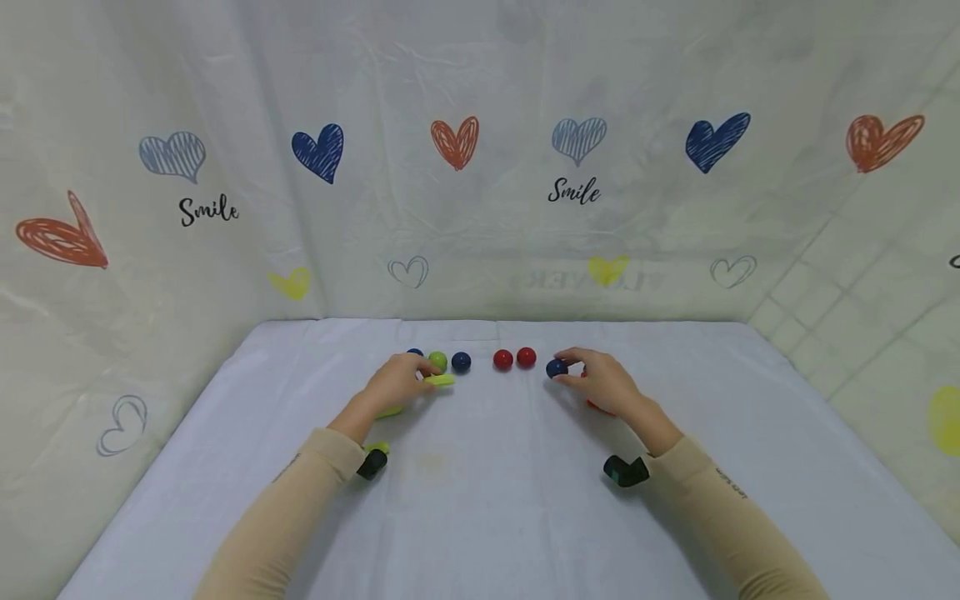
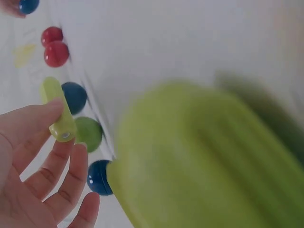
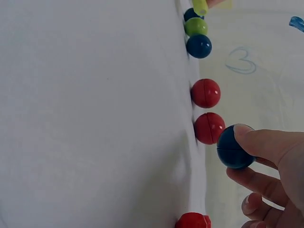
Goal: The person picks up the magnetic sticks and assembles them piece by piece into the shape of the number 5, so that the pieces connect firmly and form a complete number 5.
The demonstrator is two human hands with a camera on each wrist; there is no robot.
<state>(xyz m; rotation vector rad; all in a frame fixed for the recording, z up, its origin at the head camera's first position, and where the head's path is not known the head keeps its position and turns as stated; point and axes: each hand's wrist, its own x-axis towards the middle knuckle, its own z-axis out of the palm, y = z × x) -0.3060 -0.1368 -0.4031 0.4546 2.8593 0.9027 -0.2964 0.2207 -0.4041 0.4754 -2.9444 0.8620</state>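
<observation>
In the head view the left hand pinches a small yellow-green piece between thumb and fingers, near a green ball and a blue ball. The left wrist view shows the piece as a short bar with a small round mark at its end. On the right, the right hand holds a dark blue ball by thumb and fingertips; the right wrist view shows this ball beside a red ball. Another red ball lies to its left.
Yellow-green objects lie under the left forearm, one large and blurred in the left wrist view. A red object sits near the right hand. A white cloth covers the table; behind it hangs a curtain with printed hearts.
</observation>
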